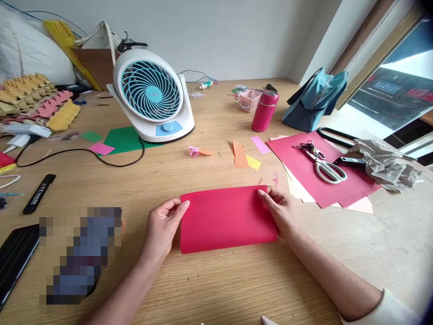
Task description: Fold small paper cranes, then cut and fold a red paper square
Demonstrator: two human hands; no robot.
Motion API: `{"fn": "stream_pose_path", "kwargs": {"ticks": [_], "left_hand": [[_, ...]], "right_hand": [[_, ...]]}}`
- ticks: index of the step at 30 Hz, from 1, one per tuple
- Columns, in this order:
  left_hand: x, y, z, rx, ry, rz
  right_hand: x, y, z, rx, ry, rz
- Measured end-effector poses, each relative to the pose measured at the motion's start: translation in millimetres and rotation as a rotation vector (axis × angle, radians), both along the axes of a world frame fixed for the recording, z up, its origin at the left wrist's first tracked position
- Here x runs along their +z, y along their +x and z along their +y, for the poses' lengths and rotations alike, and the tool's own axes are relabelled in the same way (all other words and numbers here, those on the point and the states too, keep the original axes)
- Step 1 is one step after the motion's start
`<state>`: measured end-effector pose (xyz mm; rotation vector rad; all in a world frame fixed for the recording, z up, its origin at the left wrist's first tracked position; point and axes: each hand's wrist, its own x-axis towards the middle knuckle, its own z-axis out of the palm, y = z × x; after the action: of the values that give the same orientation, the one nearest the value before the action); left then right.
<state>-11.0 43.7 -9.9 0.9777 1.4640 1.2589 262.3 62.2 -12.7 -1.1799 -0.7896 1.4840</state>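
A sheet of red paper (228, 221), bent over along its near side, is held between my two hands just above the wooden table. My left hand (165, 223) pinches its left edge near the upper corner, thumb on top. At the upper right corner my right hand (279, 210) grips the same sheet, thumb on top and fingers behind. The fingers under the paper are partly hidden. Beyond the sheet lie an orange paper strip (240, 154), a yellow scrap (253, 162) and a pink paper strip (260, 145).
A white and blue fan (152, 95) stands at the back left. Scissors (329, 171) lie on red sheets (294, 158) at the right, beside crumpled paper (389, 164). Farther back are a pink flask (265, 111) and a teal bag (314, 101). A black cutter (39, 194) lies left.
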Motion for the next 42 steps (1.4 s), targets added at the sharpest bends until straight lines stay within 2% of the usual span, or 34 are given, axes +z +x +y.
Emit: {"fn": "stream_pose_path", "kwargs": {"ticks": [5, 13, 19, 25, 31, 38, 42], "left_hand": [[3.5, -1.3, 1.0, -0.004, 0.006, 0.007], [4.1, -7.1, 4.1, -0.118, -0.009, 0.129], [-0.1, -8.8, 2.6, -0.154, -0.037, 0.464], [-6.2, -3.8, -3.0, -0.185, -0.004, 0.815], [-5.0, 0.8, -4.5, -0.22, -0.013, 0.979], [0.1, 4.9, -7.0, -0.263, 0.002, 1.155], [-1.2, 2.1, -5.9, -0.323, 0.115, 1.245]], "right_hand": [[-3.3, 2.0, 0.7, 0.016, 0.056, -0.08], [-6.2, 9.7, 9.9, 0.07, 0.224, -0.498], [-10.5, 14.7, 11.1, 0.206, 0.305, -0.872], [-12.9, 13.0, 11.9, 0.23, 0.407, -1.142], [-18.0, 13.3, 14.5, 0.228, 0.496, -1.237], [-22.8, 14.2, 14.6, 0.209, 0.448, -1.219], [-23.7, 17.6, 16.8, 0.191, 0.469, -1.224]]}}
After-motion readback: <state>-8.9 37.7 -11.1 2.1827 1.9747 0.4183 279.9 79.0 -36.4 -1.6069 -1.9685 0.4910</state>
